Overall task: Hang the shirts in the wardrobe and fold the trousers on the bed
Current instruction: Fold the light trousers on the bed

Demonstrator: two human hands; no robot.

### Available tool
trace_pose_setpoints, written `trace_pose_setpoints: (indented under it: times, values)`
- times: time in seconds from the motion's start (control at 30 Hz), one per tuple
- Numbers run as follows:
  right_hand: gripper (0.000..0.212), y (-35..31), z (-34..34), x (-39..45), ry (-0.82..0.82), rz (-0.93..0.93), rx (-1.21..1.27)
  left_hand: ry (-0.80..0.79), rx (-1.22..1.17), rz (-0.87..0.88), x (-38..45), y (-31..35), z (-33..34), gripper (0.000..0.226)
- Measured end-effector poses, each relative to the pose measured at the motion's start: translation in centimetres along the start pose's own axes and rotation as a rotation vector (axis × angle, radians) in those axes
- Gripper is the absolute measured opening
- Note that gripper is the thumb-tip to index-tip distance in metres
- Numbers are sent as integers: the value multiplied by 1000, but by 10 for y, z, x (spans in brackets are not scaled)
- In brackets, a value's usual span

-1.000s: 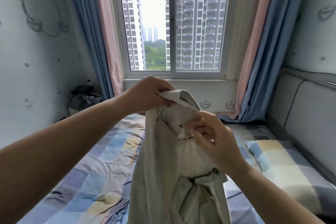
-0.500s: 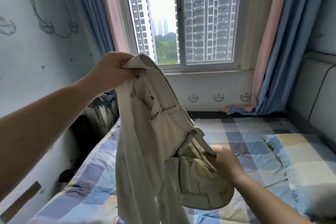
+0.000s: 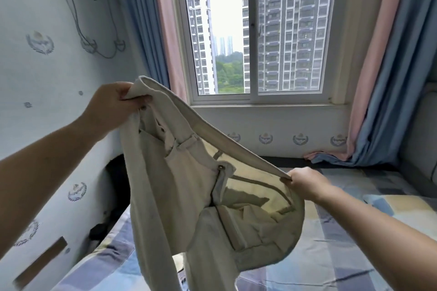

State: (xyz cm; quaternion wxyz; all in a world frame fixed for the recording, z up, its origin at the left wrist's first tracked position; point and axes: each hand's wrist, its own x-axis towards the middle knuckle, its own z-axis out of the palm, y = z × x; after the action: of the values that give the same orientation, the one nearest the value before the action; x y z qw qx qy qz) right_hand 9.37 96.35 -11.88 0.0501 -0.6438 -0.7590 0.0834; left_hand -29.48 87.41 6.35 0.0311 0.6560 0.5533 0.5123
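Observation:
Beige trousers [image 3: 179, 179] hang in the air above the bed [image 3: 335, 255], their waistband stretched open between my hands. My left hand [image 3: 111, 104] grips one end of the waistband, raised at the upper left. Lower and to the right, my right hand [image 3: 305, 184] pinches the other end. The open fly and zip face me, and the legs hang down past the bottom edge of the view. No shirts or wardrobe are in view.
The bed has a blue, yellow and grey checked sheet and a matching pillow [image 3: 402, 210] at right. A window [image 3: 255, 30] with blue and pink curtains is straight ahead. A wall stands close on the left, with dark items [image 3: 118, 184] in the gap beside the bed.
My hands moved apart: the left hand went up and left with the waistband, the right hand took the other end and pulled right, spreading the waist open. The view turned slightly left.

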Motion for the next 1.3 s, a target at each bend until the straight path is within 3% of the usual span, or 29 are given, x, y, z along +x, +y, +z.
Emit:
trace_pose_setpoints:
  times: [0.1, 0.27, 0.47, 0.53, 0.6, 0.7, 0.77, 0.8, 0.93, 1.07, 1.17, 1.3]
  values:
    - [28, -16, -23, 8, -40, 41, 205, 57, 6, -31, 1, -14, -15, 17]
    - [30, -35, -47, 14, -65, 136, 866, 151, -38, -141, -7, -38, -34, 13]
    - [31, -53, -105, 30, 104, 148, 1427, 274, -60, -198, 4, -37, -59, 15]
    - [25, -54, -132, 32, 199, 94, 1421, 322, -66, -192, 10, -28, -67, 19]
    - [18, -48, -158, 28, 333, -25, 1181, 358, -80, -169, 17, -17, -72, 17]
    - [10, -30, -200, 17, 530, -146, 198, 385, -104, -129, 28, 7, -75, 15]
    - [10, -23, -223, 9, 577, -113, -126, 396, -113, -113, 36, 27, -73, 14]
    - [12, -21, -231, 6, 601, -95, -102, 398, -126, -104, 39, 36, -71, 14]
    - [23, -4, -274, 0, 735, -28, 503, 364, -244, -67, 51, 80, -54, 12]
    - [24, 17, -330, -14, 834, -45, 915, 291, -421, -99, 59, 123, -32, 10]
    - [29, 22, -381, -32, 916, -87, 1107, 181, -619, -214, 63, 153, -22, 28]
    - [32, 19, -438, -44, 1034, -144, 1186, 13, -754, -287, 58, 173, -13, 28]
